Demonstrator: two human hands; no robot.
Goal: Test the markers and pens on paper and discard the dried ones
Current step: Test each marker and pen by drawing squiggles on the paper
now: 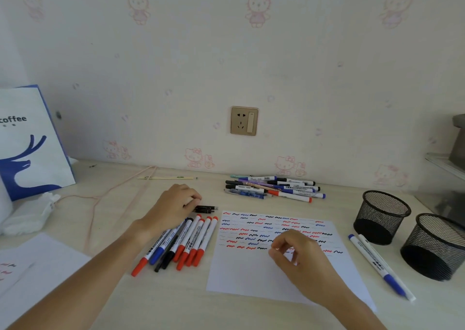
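Marker test station: both hands over the pale wooden desk (176, 304).
The left hand (173, 203), fingers curled, grips a black pen (206, 209) at 10 o'clock of the white scribbled test paper (251, 271); sorted red, blue and black markers (187, 241) lie just beside. The right hand (299, 254) hangs loosely curled over the paper; whether it holds anything cannot be told.

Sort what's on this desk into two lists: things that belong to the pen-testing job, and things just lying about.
Part of the job:
test paper with squiggles
marker row by the left hand
pen pile near the wall
two markers right of the paper
mesh cups
right hand over the paper

Lying about:
coffee bag
pink cord
wall socket
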